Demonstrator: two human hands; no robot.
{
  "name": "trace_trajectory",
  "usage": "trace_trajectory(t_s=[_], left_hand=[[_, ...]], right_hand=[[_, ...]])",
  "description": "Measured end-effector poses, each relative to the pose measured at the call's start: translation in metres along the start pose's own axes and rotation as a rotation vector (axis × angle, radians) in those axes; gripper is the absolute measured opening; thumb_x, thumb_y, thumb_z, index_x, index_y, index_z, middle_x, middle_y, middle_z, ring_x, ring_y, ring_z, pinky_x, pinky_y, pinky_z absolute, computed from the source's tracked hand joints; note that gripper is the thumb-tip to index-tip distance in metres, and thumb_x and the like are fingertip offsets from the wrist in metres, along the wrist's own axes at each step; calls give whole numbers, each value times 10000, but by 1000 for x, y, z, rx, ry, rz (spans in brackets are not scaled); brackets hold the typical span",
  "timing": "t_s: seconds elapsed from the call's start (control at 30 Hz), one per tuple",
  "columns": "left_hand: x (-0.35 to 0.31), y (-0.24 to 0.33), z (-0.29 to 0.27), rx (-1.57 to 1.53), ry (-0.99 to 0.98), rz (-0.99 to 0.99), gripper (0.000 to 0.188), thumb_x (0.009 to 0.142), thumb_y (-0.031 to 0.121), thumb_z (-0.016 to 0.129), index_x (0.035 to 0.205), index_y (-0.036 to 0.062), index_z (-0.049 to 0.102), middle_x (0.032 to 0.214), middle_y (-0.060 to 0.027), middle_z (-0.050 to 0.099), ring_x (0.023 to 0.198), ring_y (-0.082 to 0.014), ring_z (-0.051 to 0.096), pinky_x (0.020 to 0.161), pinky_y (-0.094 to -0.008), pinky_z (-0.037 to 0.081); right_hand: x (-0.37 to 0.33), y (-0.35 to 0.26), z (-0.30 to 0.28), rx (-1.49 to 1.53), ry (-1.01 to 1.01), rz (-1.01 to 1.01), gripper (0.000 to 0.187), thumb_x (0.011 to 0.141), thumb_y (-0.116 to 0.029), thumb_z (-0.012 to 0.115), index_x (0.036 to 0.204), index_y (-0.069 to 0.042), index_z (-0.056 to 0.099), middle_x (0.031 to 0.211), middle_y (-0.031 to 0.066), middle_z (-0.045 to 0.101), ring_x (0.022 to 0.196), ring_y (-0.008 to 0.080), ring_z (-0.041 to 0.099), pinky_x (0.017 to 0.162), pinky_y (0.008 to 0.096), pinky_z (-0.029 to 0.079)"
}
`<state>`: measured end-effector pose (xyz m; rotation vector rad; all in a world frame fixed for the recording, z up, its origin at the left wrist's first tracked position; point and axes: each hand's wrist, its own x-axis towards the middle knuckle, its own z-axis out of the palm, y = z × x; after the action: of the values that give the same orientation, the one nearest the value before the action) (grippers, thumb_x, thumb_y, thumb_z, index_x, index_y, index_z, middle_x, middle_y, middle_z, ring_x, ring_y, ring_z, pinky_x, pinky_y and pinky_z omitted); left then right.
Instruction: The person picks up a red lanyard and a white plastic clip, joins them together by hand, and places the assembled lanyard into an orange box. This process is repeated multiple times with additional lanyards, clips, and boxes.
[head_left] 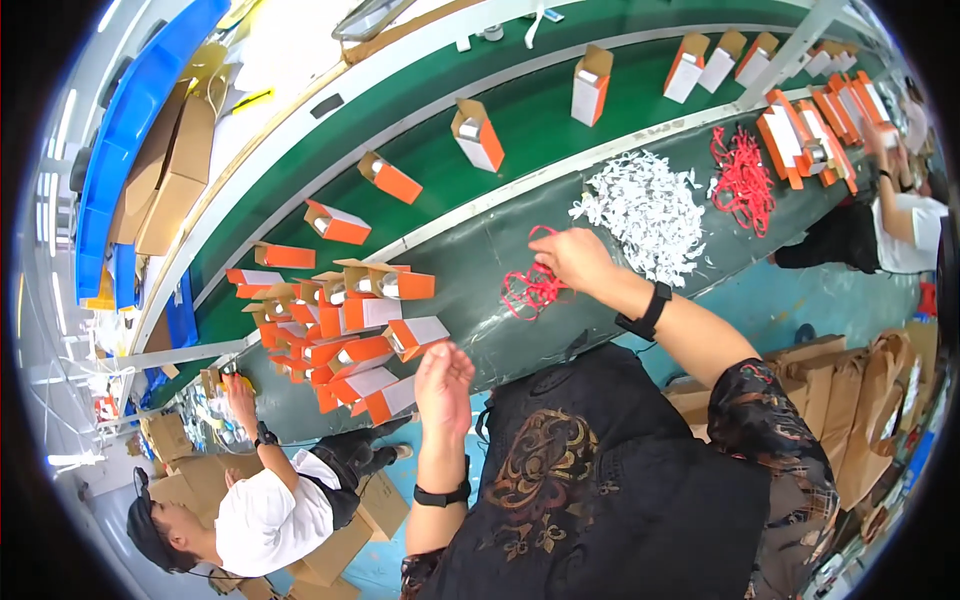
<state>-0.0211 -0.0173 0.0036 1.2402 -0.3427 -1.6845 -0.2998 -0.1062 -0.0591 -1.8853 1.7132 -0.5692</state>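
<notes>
Head view: green belt (pixel 530 90) runs beyond the dark bench (pixel 470 260); boxes (pixel 372 315) bunch at bench left, probably to stay within reach, while white heap (pixel 645 210) and red heap (pixel 741 185) lie apart at right, likely to keep kinds unmixed. My left hand (pixel 445 375), loosely open, nothing seen in it, hangs beside the boxes; my right hand (pixel 578 262) seemingly pinches red cords (pixel 541 286) on the bench, presumably close for easy picking.
</notes>
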Motion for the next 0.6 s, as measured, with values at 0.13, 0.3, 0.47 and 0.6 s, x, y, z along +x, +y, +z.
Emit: trace_trajectory(t_s=[0.13, 0.3, 0.47, 0.6], left_hand=[[20, 10, 46, 511, -214, 380, 277, 942, 183, 626, 1161, 23, 570, 1096, -73, 610, 1051, -179, 567, 924, -314, 438], [39, 40, 110, 805, -650, 837, 571, 848, 183, 699, 1342, -13, 491, 1354, -169, 516, 1274, -280, 485, 1058, -390, 383], [33, 29, 132, 616, -894, 631, 370, 949, 164, 599, 1254, -38, 542, 1233, -122, 610, 1154, -225, 570, 1018, -354, 417], [30, 18, 129, 544, -919, 538, 269, 1010, 166, 510, 1160, -46, 581, 1103, -105, 653, 1044, -185, 598, 964, -346, 450]], right_hand=[[-7, -63, -84, 18, 124, -228, 210, 839, -204, 697, 1016, -100, 741, 921, 137, 717, 840, 323, 687, 766, 404, 551], [-22, -138, -161, 331, 54, -422, 178, 845, -152, 677, 987, -60, 734, 892, 148, 716, 819, 309, 695, 722, 381, 550], [-21, -179, -198, 259, 98, -534, 162, 840, -128, 674, 952, -23, 723, 839, 156, 711, 788, 304, 698, 692, 365, 545], [-18, -180, -213, 243, 185, -521, 158, 823, -148, 688, 912, -22, 723, 790, 157, 700, 762, 313, 689, 700, 387, 542]])
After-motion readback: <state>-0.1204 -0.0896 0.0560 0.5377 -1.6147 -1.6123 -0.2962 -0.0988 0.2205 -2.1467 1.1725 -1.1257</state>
